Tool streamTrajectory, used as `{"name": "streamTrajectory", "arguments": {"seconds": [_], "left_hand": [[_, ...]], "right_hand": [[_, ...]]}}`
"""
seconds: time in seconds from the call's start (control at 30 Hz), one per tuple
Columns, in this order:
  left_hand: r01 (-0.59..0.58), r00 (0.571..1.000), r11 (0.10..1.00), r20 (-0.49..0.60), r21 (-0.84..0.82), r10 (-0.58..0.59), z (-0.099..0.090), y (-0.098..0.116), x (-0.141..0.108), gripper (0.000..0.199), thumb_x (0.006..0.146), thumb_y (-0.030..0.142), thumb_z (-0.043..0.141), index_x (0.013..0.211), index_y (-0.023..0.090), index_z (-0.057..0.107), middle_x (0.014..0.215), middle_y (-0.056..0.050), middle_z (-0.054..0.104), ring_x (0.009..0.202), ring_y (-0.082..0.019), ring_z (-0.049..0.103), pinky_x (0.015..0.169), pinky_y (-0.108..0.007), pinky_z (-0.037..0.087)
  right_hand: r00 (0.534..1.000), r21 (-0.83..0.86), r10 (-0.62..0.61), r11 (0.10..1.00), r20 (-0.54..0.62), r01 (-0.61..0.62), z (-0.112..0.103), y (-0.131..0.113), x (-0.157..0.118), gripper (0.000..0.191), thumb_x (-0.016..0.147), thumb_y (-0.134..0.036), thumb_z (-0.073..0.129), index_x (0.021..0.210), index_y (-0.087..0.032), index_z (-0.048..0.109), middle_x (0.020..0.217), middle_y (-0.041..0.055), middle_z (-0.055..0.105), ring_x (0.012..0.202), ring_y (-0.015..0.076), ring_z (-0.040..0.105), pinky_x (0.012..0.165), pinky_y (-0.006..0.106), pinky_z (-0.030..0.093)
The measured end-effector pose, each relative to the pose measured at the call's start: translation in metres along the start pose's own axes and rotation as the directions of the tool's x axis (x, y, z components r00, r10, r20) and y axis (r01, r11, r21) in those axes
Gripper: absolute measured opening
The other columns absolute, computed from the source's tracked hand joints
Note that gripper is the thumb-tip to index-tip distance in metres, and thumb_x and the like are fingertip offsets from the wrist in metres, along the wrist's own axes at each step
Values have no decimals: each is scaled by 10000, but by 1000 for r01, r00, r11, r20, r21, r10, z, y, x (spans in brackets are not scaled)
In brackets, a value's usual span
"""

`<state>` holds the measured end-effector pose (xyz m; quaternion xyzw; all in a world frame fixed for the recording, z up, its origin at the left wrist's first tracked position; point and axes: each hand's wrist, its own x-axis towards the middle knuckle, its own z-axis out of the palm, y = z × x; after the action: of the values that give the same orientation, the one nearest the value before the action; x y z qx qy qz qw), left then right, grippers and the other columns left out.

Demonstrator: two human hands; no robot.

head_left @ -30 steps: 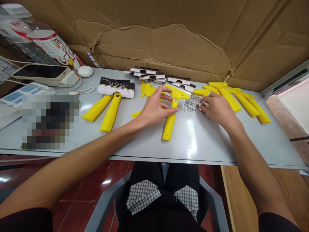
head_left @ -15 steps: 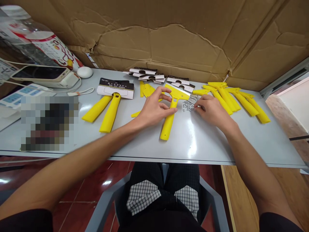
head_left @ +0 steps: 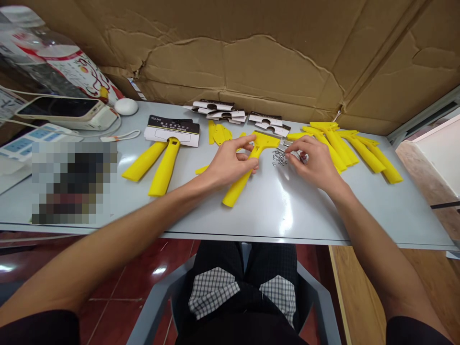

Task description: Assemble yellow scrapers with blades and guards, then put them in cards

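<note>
My left hand [head_left: 233, 163] is closed around the neck of a yellow scraper [head_left: 237, 188], its wide head pointing away from me and its handle slanting toward the front left. Just right of the head lies a small pile of silver screws [head_left: 278, 158]. Over the right side of that pile is my right hand [head_left: 312, 160], thumb and fingers pinched together; whatever is between the tips is too small to make out. Some metal pieces [head_left: 287, 143], partly hidden, lie behind the screws. Flat yellow plates [head_left: 220, 134] rest beyond my left hand.
Several yellow scraper handles [head_left: 366, 153] lie at the right. Two scrapers with black-and-white card sleeves [head_left: 172, 135] lie at the left. More folded sleeves [head_left: 219, 112] sit against the cardboard [head_left: 230, 62]. A phone [head_left: 61, 108], a power strip [head_left: 43, 139] and bottles [head_left: 68, 62] crowd the far left.
The scraper has turned in my left hand, its handle end swinging left. My right hand has shifted slightly up and left beside the screws, fingers pinched.
</note>
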<state>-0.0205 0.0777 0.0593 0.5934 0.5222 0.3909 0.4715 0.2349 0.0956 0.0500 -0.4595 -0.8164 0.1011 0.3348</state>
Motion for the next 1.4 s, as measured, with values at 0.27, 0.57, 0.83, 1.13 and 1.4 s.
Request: {"name": "streamTrajectory", "arguments": {"seconds": [0.27,0.57,0.83,1.13,1.4], "left_hand": [[73,994,935,104,-348,-39,2,8,-2,198,668,113,648,854,182,641,970,-61,650,600,-97,535,499,-269,438],[275,960,777,211,-566,-185,6,8,1,217,676,113,780,780,175,600,840,-10,566,518,-31,391,408,-205,286],[300,948,761,267,-575,-172,6,9,-3,211,650,94,745,771,176,593,747,11,554,463,-27,359,369,-202,262],[286,952,754,261,-592,-157,10,8,-6,140,654,136,715,698,139,583,689,8,561,410,-26,415,354,-183,293],[275,958,753,234,-597,-165,11,7,-6,191,658,126,741,789,141,602,741,13,599,411,-31,443,361,-188,315]], "right_hand": [[999,26,0,1000,-39,1,-2,-8,-1,119,956,-274,664,924,-270,778,1032,76,771,912,277,686,884,477,557],[998,86,-2,996,-64,7,1,-12,-1,100,953,-275,680,923,-269,775,997,70,780,941,277,705,866,461,568],[999,377,46,926,-28,-32,4,-24,-3,75,958,-331,740,927,-297,800,1222,60,779,1182,273,711,941,445,625],[996,460,36,888,-83,6,9,-20,0,70,907,-331,803,901,-261,808,1154,80,807,1120,255,739,886,418,657],[995,460,54,888,-81,-11,9,-19,-1,74,906,-328,799,904,-255,811,1165,86,817,1115,260,752,877,424,653]]}}
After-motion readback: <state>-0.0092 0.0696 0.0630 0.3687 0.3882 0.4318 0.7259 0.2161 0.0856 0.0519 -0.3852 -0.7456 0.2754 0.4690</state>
